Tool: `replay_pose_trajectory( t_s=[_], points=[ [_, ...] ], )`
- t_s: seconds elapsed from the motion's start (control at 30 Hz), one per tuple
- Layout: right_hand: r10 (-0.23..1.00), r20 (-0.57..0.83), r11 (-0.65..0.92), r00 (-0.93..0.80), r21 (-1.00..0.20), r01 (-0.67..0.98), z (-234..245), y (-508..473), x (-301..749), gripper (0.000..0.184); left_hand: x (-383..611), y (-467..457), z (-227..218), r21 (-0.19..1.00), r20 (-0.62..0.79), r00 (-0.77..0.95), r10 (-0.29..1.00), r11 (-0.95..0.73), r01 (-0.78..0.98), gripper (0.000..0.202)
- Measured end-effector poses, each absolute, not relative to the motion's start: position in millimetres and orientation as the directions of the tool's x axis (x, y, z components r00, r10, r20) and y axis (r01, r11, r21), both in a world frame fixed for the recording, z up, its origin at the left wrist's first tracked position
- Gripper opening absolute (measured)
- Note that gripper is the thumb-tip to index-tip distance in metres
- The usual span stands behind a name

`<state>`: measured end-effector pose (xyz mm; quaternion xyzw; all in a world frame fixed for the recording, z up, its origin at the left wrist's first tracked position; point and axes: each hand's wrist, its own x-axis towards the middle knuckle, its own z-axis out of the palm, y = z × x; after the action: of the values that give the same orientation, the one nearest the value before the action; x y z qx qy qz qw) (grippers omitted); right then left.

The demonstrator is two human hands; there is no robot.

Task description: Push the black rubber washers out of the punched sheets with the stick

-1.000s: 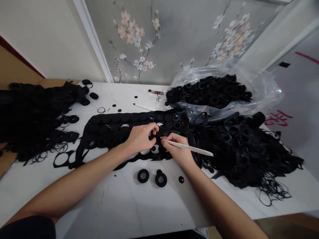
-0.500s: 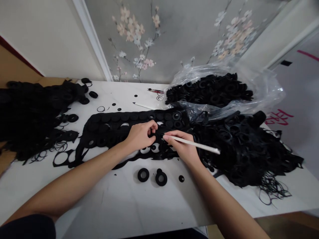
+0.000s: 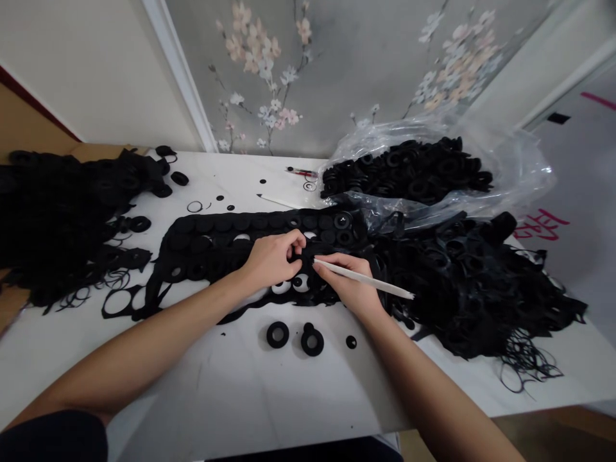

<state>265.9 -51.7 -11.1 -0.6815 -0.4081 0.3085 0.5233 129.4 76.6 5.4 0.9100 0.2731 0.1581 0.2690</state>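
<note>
The right hand (image 3: 355,282) pinches the white stick (image 3: 373,280) over the black sheet (image 3: 224,246) on the table (image 3: 231,385), and this sheet may shift if the left hand (image 3: 272,260), whose grip I cannot tell, presses too lightly.

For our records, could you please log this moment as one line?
left hand: at black sheet; right hand: holding white stick; near side: two rings on table

Red pen (image 3: 303,172) before floral panel (image 3: 346,64) (pale pink blossoms (image 3: 253,61)).
</note>
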Motion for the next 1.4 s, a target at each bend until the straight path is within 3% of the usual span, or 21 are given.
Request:
replay_pose_trajectory(
  t_s=[0.43, 0.7, 0.93, 1.07, 1.23, 1.4],
  points=[
    [0.854, 0.109, -0.139, 0.510, -0.895, 0.424, -16, -46, 257, 0.011, 130, 74, 8, 0.478, 0.177, 0.814, 0.553, -0.772, 0.420, 0.015],
    [0.906, 0.032, -0.081, 0.422, -0.966, 0.246, -19, -50, 261, 0.012, 128, 73, 9, 0.549, 0.190, 0.810, 0.555, -0.744, 0.381, 0.017],
    [0.905, 0.022, -0.082, 0.425, -0.971, 0.224, -23, -51, 261, 0.014, 129, 76, 7, 0.562, 0.155, 0.809, 0.567, -0.724, 0.401, 0.019],
    [0.895, 0.071, -0.100, 0.440, -0.930, 0.353, -24, -50, 260, 0.011, 130, 76, 6, 0.557, 0.154, 0.814, 0.560, -0.729, 0.397, 0.020],
    [0.881, 0.262, -0.032, 0.395, -0.798, 0.601, -24, -47, 256, 0.008, 132, 75, 11, 0.550, 0.133, 0.817, 0.561, -0.728, 0.410, 0.020],
    [0.880, 0.338, 0.034, 0.333, -0.745, 0.666, -27, -45, 253, 0.012, 132, 75, 14, 0.587, 0.131, 0.830, 0.541, -0.718, 0.375, 0.024]
  ],
)
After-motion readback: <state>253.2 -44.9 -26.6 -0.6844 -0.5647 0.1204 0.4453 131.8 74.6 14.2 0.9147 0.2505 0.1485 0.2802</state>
